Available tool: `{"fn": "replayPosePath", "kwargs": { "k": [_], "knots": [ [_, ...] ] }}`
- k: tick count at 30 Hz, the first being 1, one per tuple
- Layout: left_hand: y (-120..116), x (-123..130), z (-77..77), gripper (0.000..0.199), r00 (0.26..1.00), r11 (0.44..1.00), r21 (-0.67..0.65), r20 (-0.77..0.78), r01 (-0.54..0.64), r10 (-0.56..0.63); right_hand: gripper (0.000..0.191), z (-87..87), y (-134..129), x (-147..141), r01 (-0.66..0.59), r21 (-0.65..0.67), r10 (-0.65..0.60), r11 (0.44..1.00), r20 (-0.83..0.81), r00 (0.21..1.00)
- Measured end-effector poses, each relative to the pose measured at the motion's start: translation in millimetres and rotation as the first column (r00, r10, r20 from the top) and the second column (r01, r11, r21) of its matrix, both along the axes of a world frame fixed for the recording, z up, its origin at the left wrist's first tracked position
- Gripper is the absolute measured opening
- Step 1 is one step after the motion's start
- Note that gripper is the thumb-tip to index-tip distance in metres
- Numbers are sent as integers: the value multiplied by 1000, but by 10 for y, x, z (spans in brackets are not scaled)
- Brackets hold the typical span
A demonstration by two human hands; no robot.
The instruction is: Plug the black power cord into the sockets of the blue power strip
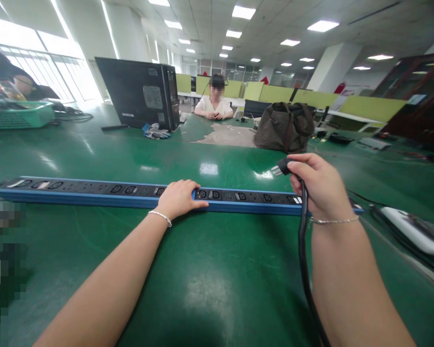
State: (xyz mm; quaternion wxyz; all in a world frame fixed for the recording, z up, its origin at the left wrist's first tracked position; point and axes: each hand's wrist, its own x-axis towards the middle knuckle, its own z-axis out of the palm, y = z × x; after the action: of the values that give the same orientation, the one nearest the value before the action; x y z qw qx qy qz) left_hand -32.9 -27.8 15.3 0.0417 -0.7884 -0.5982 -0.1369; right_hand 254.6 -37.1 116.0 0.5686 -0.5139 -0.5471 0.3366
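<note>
A long blue and black power strip (pixel 235 207) lies across the green table, its row of sockets facing up. My left hand (pixel 179 197) is closed over its middle, the fingers across the top and the thumb along the near side, covering some sockets. Above the strip's right part, my right hand (pixel 316 183) pinches a black power plug (pixel 284 166). The metal prongs point left, apart from the strip. From the plug a thick black cord (pixel 303 241) hangs down past my right wrist and out at the bottom edge.
A black computer case (pixel 137 94) stands at the back left, with gloves (pixel 155 131) beside it. A green basket (pixel 20 114) sits at far left. A brown bag (pixel 285 126) rests at the back right. Cables and a white device (pixel 415 231) lie at right. A person (pixel 215 103) sits opposite.
</note>
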Motion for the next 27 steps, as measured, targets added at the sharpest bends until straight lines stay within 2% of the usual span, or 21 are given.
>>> {"fn": "replayPosePath", "kwargs": {
  "k": [3, 5, 7, 9, 13, 18, 23, 27],
  "knots": [
    [5, -6, -6, 68, 1000, 1000, 3, 5, 1, -1, 23, -71, 80, 58, 78, -30, -71, 996, 184, 980],
    [4, -4, -3, 68, 1000, 1000, 5, 1, -4, 4, 22, -154, 147, 97, 123, -88, -84, 988, 360, 929],
    [4, -1, -1, 68, 1000, 1000, 2, -5, -8, 8, 21, -241, 202, 113, 117, -170, -16, 978, 504, 864],
    [4, 0, 0, 68, 1000, 1000, -2, -7, -11, 11, 19, -309, 234, 105, 92, -233, 62, 968, 579, 813],
    [6, -1, -7, 69, 1000, 1000, 3, -4, -7, 7, 20, -371, 258, 118, 70, -290, 124, 955, 600, 790],
    [3, 7, 0, 69, 1000, 1000, -1, -1, -7, 7, 21, -429, 323, 358, 111, -354, 120, 929, 570, 813],
    [3, 9, 4, 69, 1000, 1000, -9, -5, -9, 9, 18, -504, 378, 599, 215, -384, 127, 898, 694, 709],
    [6, 3, -1, 68, 1000, 1000, -2, 1, -11, 11, 20, -570, 414, 693, 213, -412, 169, 886, 715, 678]
  ]
}}
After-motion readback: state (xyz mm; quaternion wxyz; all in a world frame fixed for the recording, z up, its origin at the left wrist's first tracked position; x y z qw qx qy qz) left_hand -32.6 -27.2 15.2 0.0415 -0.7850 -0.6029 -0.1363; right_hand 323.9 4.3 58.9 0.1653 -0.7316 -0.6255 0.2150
